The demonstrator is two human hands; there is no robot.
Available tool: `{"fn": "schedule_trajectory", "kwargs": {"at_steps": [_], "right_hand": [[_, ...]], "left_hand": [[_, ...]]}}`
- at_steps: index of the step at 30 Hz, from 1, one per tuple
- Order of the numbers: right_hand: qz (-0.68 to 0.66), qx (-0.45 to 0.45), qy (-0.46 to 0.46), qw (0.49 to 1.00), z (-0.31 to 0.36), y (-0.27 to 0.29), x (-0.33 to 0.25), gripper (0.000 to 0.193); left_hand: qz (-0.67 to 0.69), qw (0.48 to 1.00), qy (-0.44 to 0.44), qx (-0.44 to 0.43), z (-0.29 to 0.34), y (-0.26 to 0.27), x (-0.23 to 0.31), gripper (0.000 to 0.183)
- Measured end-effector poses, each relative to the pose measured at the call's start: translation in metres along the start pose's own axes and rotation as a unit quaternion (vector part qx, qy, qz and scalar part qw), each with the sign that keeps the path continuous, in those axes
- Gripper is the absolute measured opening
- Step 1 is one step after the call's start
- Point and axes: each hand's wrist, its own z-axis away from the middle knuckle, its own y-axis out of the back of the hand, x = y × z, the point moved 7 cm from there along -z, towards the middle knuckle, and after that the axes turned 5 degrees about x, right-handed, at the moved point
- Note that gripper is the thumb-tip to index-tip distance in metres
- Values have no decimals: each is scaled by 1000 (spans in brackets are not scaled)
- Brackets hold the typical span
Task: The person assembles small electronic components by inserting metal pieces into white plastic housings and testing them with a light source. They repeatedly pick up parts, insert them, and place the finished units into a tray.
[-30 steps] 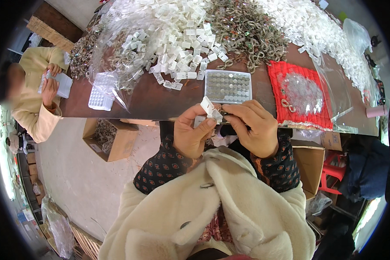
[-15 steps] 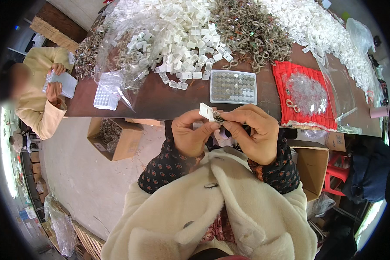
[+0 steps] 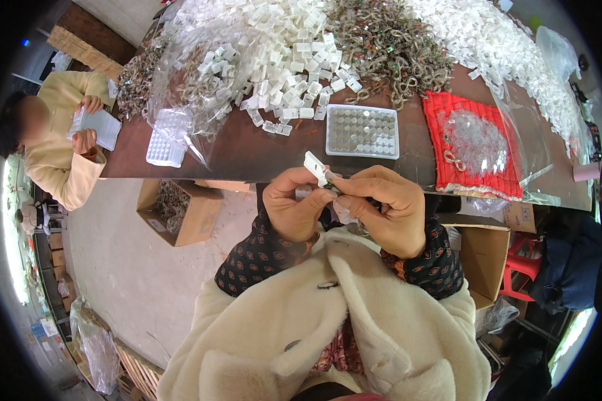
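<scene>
Between the thumb and fingers of my left hand (image 3: 294, 204) is a small white plastic case (image 3: 314, 168), tilted up with a slot in its face. My right hand (image 3: 384, 207) is closed in a pinch right against the case's lower end, on a small dark piece that my fingertips mostly cover. Something pale and translucent (image 3: 344, 214) hangs below those fingertips, too small to make out. Both hands are just off the table's near edge. Beyond them lies a white tray (image 3: 329, 154) with rows of round silver button cells (image 3: 361, 123).
A heap of white plastic cases (image 3: 294, 67) and tangled bundles of thin wire (image 3: 394, 50) cover the far table (image 3: 247, 157). At right lies a red padded cloth (image 3: 441, 160) bearing clear plastic pieces (image 3: 475, 140). A co-worker (image 3: 60, 134) holds a white tray at left. Cardboard boxes (image 3: 204, 217) stand below.
The white case has turned in my left fingers and now shows more edge-on. My right fingertips have shifted slightly left and down against it, covering more of the dark piece.
</scene>
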Motion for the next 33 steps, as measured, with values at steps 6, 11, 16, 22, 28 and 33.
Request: {"fn": "schedule_trajectory", "kwargs": {"at_steps": [6,11,16,22,28,33], "right_hand": [[50,34,24,998,1,-3,0,25],[15,60,-35,997,2,0,7,17],[-108,33,-130,985,1,-2,25,16],[-209,14,-156,965,2,-14,41,21],[-143,33,-147,978,7,-14,53,28],[61,63,-81,993,0,8,60,20]], "left_hand": [[-96,992,-81,16,6,1,6,25],[-142,981,-135,-6,8,-3,10,24],[-53,996,-69,-30,6,1,5,21],[128,990,54,3,6,4,-13,18],[90,992,87,26,4,8,-15,14],[65,981,166,78,0,31,-21,13]]}}
